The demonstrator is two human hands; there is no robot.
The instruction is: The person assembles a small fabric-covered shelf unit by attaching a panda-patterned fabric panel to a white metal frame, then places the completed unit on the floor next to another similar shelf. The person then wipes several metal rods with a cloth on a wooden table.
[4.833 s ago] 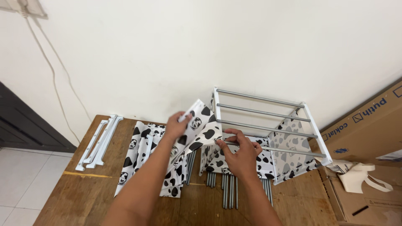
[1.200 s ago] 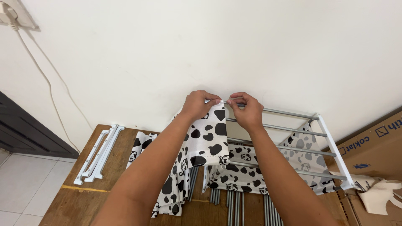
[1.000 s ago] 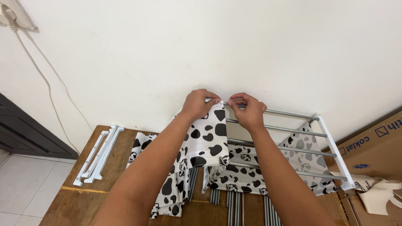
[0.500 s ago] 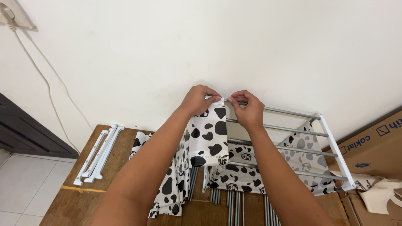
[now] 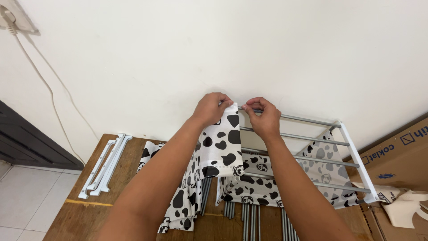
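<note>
Fingers of the left hand and right hand are pinching cow-print fabric against the rack, while a brown cardboard box is sitting right.

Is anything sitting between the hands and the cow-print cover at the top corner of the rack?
Nothing visible. The left hand and right hand both already grip the cow-print fabric cover at its top edge, against the rack's top rail.
</note>
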